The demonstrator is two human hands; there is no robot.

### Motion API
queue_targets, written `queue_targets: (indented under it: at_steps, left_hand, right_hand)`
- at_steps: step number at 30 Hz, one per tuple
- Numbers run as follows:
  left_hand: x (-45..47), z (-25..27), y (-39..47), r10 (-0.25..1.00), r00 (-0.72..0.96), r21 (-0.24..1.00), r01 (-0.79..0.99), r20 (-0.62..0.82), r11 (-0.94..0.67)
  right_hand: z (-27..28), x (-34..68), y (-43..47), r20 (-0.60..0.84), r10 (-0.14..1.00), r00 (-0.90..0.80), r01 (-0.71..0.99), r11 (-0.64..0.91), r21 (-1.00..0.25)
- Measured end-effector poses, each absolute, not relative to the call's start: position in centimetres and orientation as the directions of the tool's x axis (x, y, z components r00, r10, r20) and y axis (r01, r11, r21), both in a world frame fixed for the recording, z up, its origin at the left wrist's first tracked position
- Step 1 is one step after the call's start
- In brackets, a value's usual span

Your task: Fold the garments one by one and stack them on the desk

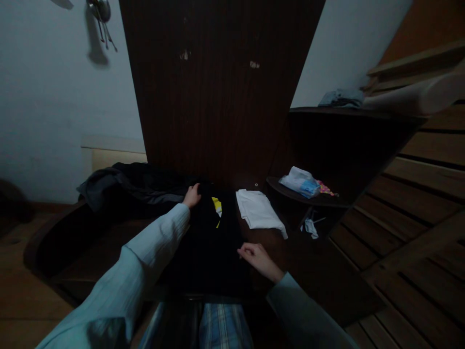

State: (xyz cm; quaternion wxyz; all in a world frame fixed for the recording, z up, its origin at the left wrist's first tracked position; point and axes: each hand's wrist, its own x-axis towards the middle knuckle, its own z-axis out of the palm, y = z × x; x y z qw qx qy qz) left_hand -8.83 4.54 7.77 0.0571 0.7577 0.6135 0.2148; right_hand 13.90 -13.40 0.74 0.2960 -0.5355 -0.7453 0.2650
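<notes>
A black garment (214, 252) lies spread over the dark wooden desk top, with a yellow and white print (217, 207) near its upper middle. At its far left corner, my left hand (192, 195) has its fingers closed on the cloth. My right hand (257, 258) is at the garment's right side, thumb and fingers pinched together on its edge; the dark cloth hardly shows between them. Just beyond the right hand lies a folded white cloth (259, 209), apart from both hands.
A heap of black and grey clothes (127, 184) lies at the left. On the right, a small shelf (308, 198) holds a plastic packet (300, 182). Folded fabric (341, 98) and a pale roll (407, 97) rest on the upper shelf. A dark panel (221, 97) rises behind the desk.
</notes>
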Motion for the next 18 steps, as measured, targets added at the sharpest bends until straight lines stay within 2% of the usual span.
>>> queue_targets:
  at_steps: [3,5,7,10,12,15,18]
  left_hand:
    - [-11.3,7.1,2.6,0.928,0.070,0.408,0.884,0.365,-0.227]
    - [-12.4,6.4,0.4,0.911,0.054,0.439,0.863,0.408,-0.248]
    - [-13.1,5.5,-2.0,0.950,0.088,0.451,0.864,0.300,-0.222]
    - [-13.8,4.2,-4.8,0.985,0.170,0.496,0.855,0.006,-0.150]
    - [-13.9,3.4,-5.8,0.968,0.249,0.575,0.798,-0.043,-0.179]
    - [-13.7,3.2,-6.8,0.938,0.339,0.681,0.668,0.078,-0.298]
    - [-13.2,4.2,-7.5,0.909,0.360,0.734,0.556,0.210,-0.390]
  right_hand:
    - [1.2,14.8,-13.2,0.150,0.956,-0.253,0.616,0.279,-0.737]
    - [1.4,15.7,-12.7,0.193,0.963,-0.188,0.603,0.268,-0.751]
    - [1.3,16.4,-12.0,0.249,0.963,-0.103,0.605,0.259,-0.753]
    - [0.9,16.6,-11.1,0.274,0.960,-0.065,0.661,0.247,-0.708]
    - [0.7,16.1,-10.8,0.251,0.964,-0.089,0.721,0.237,-0.651]
    - [1.3,15.2,-11.1,0.212,0.969,-0.130,0.749,0.236,-0.620]
    - [2.7,14.8,-11.4,0.219,0.962,-0.165,0.687,0.271,-0.675]
